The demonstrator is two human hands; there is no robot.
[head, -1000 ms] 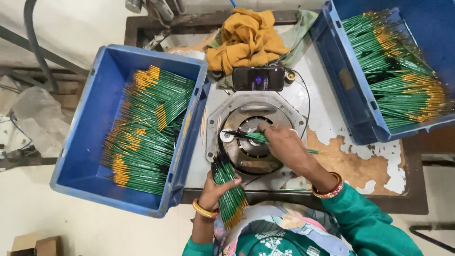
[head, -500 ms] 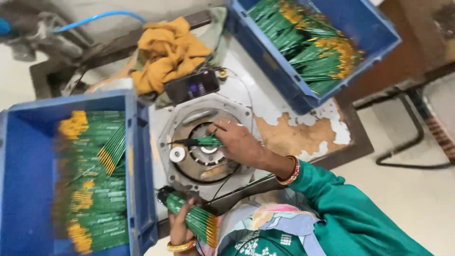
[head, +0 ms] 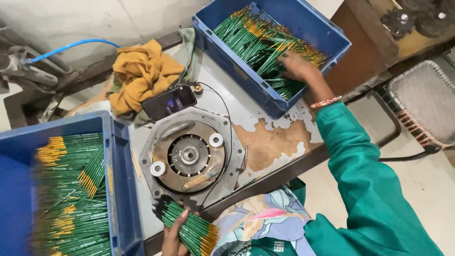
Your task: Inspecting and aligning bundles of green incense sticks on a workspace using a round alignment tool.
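Observation:
My right hand (head: 296,65) reaches into the blue crate (head: 332,33) at the upper right and rests on the heap of green pencils with yellow ends (head: 258,35). I cannot tell if its fingers grip any. My left hand (head: 173,237) at the bottom edge holds a bundle of green pencils (head: 189,227) against my lap. Between them on the table sits a round metal machine plate (head: 189,156) with two white rollers and a central hub.
A second blue crate (head: 116,156) full of green pencils stands at the left. A phone (head: 169,102) lies on a yellow cloth (head: 142,73) behind the machine. A woven stool (head: 422,102) stands at the right; a blue hose (head: 71,46) runs at the upper left.
My right hand has left the machine plate and moved up right into the far crate. The view has swung right. The left hand still holds its bundle.

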